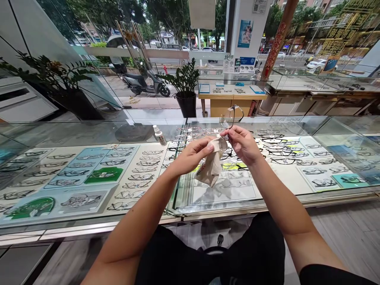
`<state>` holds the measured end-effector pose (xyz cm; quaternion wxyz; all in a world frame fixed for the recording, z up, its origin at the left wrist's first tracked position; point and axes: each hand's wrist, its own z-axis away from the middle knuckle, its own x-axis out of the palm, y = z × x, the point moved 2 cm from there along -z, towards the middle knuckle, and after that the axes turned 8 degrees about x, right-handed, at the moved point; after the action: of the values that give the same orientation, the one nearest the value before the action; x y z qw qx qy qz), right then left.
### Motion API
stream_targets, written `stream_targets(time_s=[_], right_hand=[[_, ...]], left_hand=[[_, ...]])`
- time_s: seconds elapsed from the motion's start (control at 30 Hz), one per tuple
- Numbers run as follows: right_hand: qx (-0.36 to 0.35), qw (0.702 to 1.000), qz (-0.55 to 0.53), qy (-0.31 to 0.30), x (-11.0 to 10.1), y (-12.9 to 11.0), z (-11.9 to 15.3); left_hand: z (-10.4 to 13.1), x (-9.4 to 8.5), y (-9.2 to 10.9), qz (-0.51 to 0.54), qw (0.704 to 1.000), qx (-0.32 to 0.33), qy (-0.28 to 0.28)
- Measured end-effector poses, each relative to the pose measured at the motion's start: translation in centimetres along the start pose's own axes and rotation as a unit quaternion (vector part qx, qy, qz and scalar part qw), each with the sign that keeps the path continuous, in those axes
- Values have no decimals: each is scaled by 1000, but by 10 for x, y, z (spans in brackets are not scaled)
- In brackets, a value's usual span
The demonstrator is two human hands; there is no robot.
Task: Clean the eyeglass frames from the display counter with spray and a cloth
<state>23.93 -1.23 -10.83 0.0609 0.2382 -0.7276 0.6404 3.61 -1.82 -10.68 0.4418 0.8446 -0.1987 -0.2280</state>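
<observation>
Above the glass counter, my left hand (197, 153) pinches a beige cleaning cloth (210, 168), which hangs down in folds below the fingers. My right hand (244, 145) is closed on a pair of eyeglasses (232, 117) with a thin dark frame, held upright with one lens and part of the frame rising over the fingertips. The cloth's upper edge meets the lower part of the glasses between both hands. Just what the cloth covers there is hidden by the fingers. A small white spray bottle (159, 135) stands on the counter to the left of my hands.
Beneath the glass top of the display counter (219, 202) lie rows of eyeglass frames (138, 177). A potted plant (186, 89) stands beyond the counter, by the window. Farther back is a wooden display table (231, 97). My legs are close under the counter's front edge.
</observation>
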Motion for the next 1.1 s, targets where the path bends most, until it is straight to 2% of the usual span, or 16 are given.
stream_targets(time_s=[0.13, 0.4, 0.53, 0.7, 0.8, 0.93, 1.1], right_hand=[[9, 999, 18, 24, 2, 4, -1], [-10, 998, 38, 39, 8, 9, -1], [-13, 999, 25, 39, 13, 12, 1], [45, 997, -66, 21, 20, 17, 3], [53, 995, -81, 19, 22, 18, 4], [46, 996, -80, 18, 22, 18, 4], [35, 996, -72, 24, 22, 19, 4]], left_hand=[[0, 4, 0, -7, 1000, -14, -15], [0, 9, -3, -70, 997, 34, -20], [2, 15, -12, -31, 999, 21, 23], [4, 26, -18, 69, 994, 2, 82], [2, 31, -16, 112, 985, 0, 128], [-1, 33, -17, 192, 970, -63, 136], [0, 34, -25, 195, 963, -146, 114]])
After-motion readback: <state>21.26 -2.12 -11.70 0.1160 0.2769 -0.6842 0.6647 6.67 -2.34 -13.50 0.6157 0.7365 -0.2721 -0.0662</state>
